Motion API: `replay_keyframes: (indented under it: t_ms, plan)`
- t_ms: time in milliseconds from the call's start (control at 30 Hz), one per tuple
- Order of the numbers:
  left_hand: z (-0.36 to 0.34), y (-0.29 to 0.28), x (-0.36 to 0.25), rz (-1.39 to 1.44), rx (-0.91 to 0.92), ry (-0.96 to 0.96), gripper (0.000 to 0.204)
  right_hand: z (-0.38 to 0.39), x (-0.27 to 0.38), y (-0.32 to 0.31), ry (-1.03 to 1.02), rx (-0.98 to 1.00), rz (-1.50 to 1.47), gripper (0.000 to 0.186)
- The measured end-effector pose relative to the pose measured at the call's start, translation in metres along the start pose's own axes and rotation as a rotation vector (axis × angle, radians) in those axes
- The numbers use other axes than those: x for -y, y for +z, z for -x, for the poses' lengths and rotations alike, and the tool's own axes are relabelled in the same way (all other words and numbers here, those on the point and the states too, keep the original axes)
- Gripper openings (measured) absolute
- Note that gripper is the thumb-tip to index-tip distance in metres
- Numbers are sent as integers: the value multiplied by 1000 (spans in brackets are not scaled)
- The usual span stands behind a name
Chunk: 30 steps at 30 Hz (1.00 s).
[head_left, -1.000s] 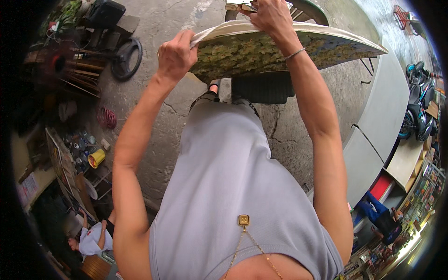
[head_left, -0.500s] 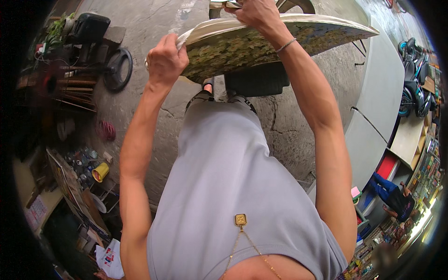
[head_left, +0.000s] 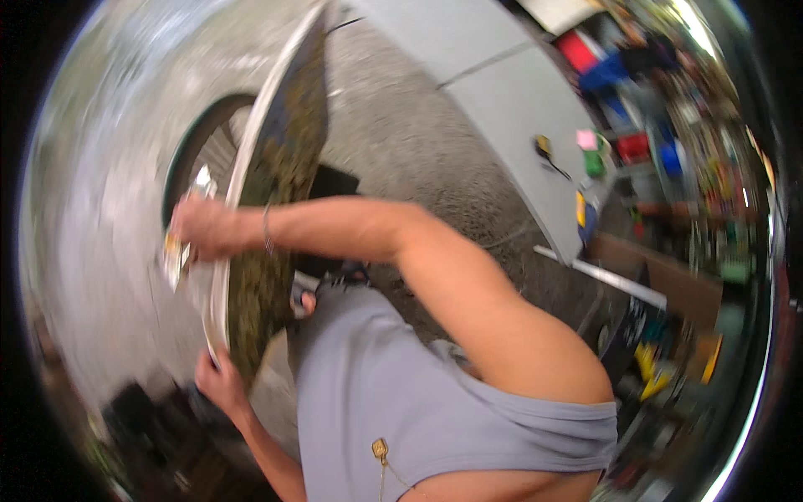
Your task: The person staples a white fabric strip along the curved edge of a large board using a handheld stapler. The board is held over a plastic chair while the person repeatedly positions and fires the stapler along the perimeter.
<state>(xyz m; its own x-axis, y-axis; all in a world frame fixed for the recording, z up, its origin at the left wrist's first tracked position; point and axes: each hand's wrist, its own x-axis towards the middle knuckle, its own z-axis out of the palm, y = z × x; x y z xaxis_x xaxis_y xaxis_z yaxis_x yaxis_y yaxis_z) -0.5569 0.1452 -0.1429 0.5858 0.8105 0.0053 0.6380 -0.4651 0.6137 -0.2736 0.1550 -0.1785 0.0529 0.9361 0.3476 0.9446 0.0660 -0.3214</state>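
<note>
A flat panel (head_left: 272,167), apparently a painted canvas with a mottled green and brown face and a pale fabric edge, stands tilted in front of me. My left hand (head_left: 222,381) pinches its pale edge near the lower end. My right arm reaches across the panel's face. Beyond the pale edge, my right hand (head_left: 205,227) is closed around a crumpled, shiny silvery wrapper (head_left: 177,263) that shows above and below the fist. Motion blur hides the finer details of the fingers.
Behind the panel is a round, dark-rimmed container (head_left: 180,163). A long grey table (head_left: 502,92) at right carries a tape measure (head_left: 543,148) and a green item (head_left: 593,161). Blurred shelves (head_left: 703,167) line the far right. Dark clutter (head_left: 150,427) lies lower left.
My view has swung round, so the panel now runs steeply down the left side and the table appears closer. My right hand has moved beyond the panel's edge; a shiny wrapper shows in it.
</note>
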Motion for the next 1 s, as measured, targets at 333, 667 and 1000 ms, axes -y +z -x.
replay_keyframes:
  t_ms: [333,667,1000]
  plan:
    - [-3,3,13,511,339,-204,17,18,18,-32,-78,-212,194,47]
    - [-13,16,43,845,688,-187,32,29,107,-104,79,-301,45,50]
    - [-21,13,42,833,705,-208,24,109,192,-147,1138,-223,-951,54]
